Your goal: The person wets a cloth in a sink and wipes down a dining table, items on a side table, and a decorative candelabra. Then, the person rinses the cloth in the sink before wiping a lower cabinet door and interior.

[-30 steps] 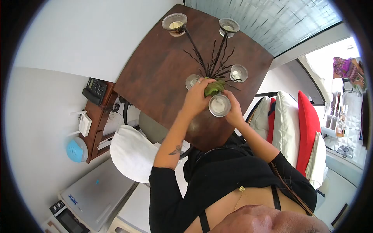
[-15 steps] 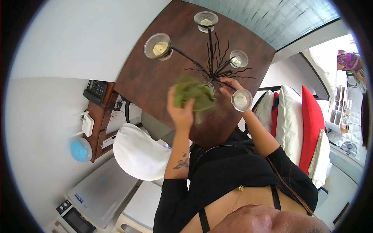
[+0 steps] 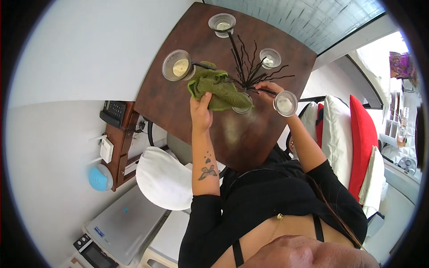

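A dark, branch-shaped candle holder (image 3: pixel 235 56) stands on the brown wooden table (image 3: pixel 154 96), with several clear glass cups on its arms. My left hand (image 3: pixel 202 111) is closed on a green cloth (image 3: pixel 214 91), which lies over the left arm and partly hides it. That arm ends in a glass cup (image 3: pixel 177 65) with pale wax inside. My right hand (image 3: pixel 267 89) grips the arm at the right, near another glass cup (image 3: pixel 285 103). One more cup (image 3: pixel 242 103) sits low at the middle, partly behind the cloth.
Two other glass cups, one at the far side (image 3: pixel 222 24) and one at the right (image 3: pixel 271 58), belong to the holder. A white-covered chair (image 3: pixel 163 178) is left of the table. Red and white cushions (image 3: pixel 357 143) lie at the right. A telephone (image 3: pixel 113 111) rests on a wooden shelf.
My left hand has moved the cloth up and left, from the middle onto the left arm. The holder has tilted or turned slightly, while my right hand keeps its grip.
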### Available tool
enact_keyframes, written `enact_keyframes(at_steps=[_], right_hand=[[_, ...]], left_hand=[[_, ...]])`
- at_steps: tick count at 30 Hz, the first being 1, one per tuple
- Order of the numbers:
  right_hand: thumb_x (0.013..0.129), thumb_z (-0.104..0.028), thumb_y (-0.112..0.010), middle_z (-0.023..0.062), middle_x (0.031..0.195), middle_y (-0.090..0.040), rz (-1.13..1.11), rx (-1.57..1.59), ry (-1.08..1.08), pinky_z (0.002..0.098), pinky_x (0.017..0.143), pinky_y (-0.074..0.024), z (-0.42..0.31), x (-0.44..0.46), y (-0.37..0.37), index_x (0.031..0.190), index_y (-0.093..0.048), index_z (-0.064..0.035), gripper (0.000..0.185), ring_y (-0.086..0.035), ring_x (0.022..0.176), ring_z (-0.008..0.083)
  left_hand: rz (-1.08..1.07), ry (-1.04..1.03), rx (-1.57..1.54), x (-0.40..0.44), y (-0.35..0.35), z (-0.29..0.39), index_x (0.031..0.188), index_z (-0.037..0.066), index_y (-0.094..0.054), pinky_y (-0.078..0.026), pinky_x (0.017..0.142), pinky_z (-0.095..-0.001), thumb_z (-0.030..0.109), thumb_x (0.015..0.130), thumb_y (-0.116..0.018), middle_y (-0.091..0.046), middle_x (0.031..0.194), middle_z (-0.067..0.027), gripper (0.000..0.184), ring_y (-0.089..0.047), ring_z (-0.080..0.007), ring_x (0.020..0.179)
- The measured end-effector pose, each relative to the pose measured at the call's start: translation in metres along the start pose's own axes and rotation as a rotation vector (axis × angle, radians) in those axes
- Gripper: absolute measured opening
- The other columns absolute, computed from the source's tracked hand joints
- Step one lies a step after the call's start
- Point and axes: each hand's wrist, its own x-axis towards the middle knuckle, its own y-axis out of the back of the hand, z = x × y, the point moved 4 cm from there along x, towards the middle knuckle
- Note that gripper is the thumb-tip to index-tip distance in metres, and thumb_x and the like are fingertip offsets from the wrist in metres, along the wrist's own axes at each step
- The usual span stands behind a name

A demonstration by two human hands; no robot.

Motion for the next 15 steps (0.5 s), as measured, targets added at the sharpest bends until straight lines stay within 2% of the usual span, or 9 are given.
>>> enact_keyframes(at_steps=[2,3,5,8,9,11,12,14,15], right_hand=[[0.079,-0.013,-0.065,0.0062,0.094,-0.062,-0.003,-0.009,0.032,0.0293,0.083,-0.0440,0.002,0.001,0.001,0.098,-0.062,-0.0065,0.020,-0.058,0.091,0.0176],[0.079,-0.012,-0.064,0.0063,0.094,-0.062,-0.006,-0.021,0.065,0.0295,0.083,-0.0440,0.001,0.002,0.001,0.098,-0.062,-0.0062,0.020,-0.058,0.091,0.0177],[0.079,-0.011,-0.065,0.0063,0.094,-0.063,-0.012,-0.007,0.065,0.0295,0.083,-0.0441,0.002,0.003,0.001,0.097,-0.062,-0.0058,0.019,-0.058,0.091,0.0176],[0.079,-0.010,-0.065,0.0061,0.094,-0.063,-0.020,0.021,0.078,0.0295,0.083,-0.0444,0.004,0.005,0.001,0.096,-0.062,-0.0052,0.018,-0.058,0.090,0.0174],[0.079,-0.009,-0.065,0.0060,0.094,-0.063,-0.025,0.040,0.085,0.0296,0.083,-0.0446,0.003,0.006,0.001,0.095,-0.062,-0.0050,0.017,-0.058,0.089,0.0173],[0.079,-0.009,-0.065,0.0061,0.093,-0.062,-0.027,0.022,0.086,0.0291,0.082,-0.0447,0.004,0.007,0.002,0.095,-0.063,-0.0048,0.017,-0.058,0.089,0.0173],[0.078,-0.008,-0.065,0.0061,0.092,-0.062,-0.034,0.007,0.083,0.0287,0.082,-0.0449,0.005,0.006,0.002,0.094,-0.063,-0.0046,0.016,-0.058,0.088,0.0173],[0.079,-0.008,-0.065,0.0052,0.093,-0.062,-0.023,0.036,0.064,0.0281,0.082,-0.0448,0.007,0.005,0.002,0.095,-0.063,-0.0047,0.016,-0.058,0.089,0.0164],[0.079,-0.009,-0.065,0.0042,0.093,-0.062,-0.019,0.065,0.043,0.0276,0.082,-0.0448,0.006,0.005,0.002,0.095,-0.062,-0.0048,0.016,-0.058,0.089,0.0154]], left_hand=[[-0.144,-0.038,-0.125,0.008,-0.018,0.005,0.128,-0.002,-0.039,-0.036,0.099,-0.0381,0.015,0.087,-0.050,-0.049,0.124,-0.0151,0.046,-0.047,-0.0263,0.115],[-0.145,-0.038,-0.121,0.014,-0.018,0.003,0.128,-0.002,-0.039,-0.036,0.099,-0.0381,0.015,0.087,-0.050,-0.049,0.124,-0.0151,0.046,-0.047,-0.0263,0.115],[-0.208,0.032,-0.395,0.026,-0.020,-0.003,0.132,-0.003,-0.033,-0.033,0.103,-0.0439,0.017,0.083,-0.047,-0.045,0.129,-0.0203,0.054,-0.044,-0.0349,0.119],[-0.106,0.074,-0.558,0.045,-0.009,-0.017,0.133,0.001,-0.035,-0.028,0.106,-0.0514,0.022,0.080,-0.045,-0.039,0.135,-0.0156,0.058,-0.036,-0.0373,0.125],[-0.113,0.075,-0.559,0.049,-0.010,-0.017,0.133,0.001,-0.035,-0.028,0.106,-0.0514,0.022,0.080,-0.045,-0.039,0.135,-0.0156,0.058,-0.036,-0.0373,0.125],[-0.336,0.122,-0.721,0.055,-0.017,-0.013,0.131,0.000,-0.036,-0.033,0.102,-0.0501,0.014,0.076,-0.048,-0.046,0.125,-0.0223,0.057,-0.042,-0.0378,0.119],[-0.340,0.126,-0.722,0.059,-0.017,-0.013,0.131,0.000,-0.036,-0.033,0.102,-0.0501,0.014,0.076,-0.048,-0.046,0.125,-0.0223,0.057,-0.042,-0.0378,0.119],[-0.598,0.045,-0.615,0.064,-0.024,-0.008,0.119,0.004,-0.048,-0.033,0.102,-0.0519,0.019,0.078,-0.057,-0.053,0.109,-0.0186,0.045,-0.049,-0.0327,0.109],[-0.600,0.048,-0.616,0.070,-0.022,-0.009,0.119,0.004,-0.048,-0.033,0.102,-0.0519,0.019,0.078,-0.057,-0.053,0.109,-0.0186,0.045,-0.049,-0.0327,0.109]])
